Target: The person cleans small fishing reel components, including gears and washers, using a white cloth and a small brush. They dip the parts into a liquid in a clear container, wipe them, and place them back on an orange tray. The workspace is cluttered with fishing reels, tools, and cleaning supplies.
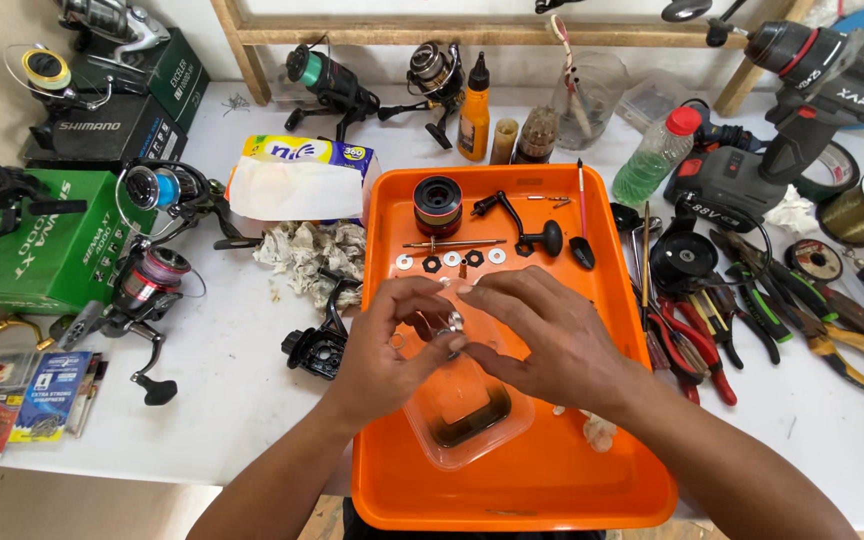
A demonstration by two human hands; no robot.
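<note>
Both hands are meeting over the orange plastic tray [632, 330]: left hand [387, 350] and right hand [542, 335] fingers are pinching a small silver metal ring part [452, 323] above a clear plastic dish of dark liquid [467, 410]. Black washers [452, 261] are lying just behind; red-handled pliers [687, 345] are crowding the white tabletop [242, 390] on the right.

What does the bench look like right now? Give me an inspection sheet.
Surface: white table, orange tray in front.
Job's things: small metal part pinched between both hands; spool, washers, handle in the tray; clear dish beneath.
Clutter: reels, pliers, rags, bottles.
Grippers: left hand and right hand grip the part.
Cables: nothing seen.
Surroundings: drill, green boxes.
</note>
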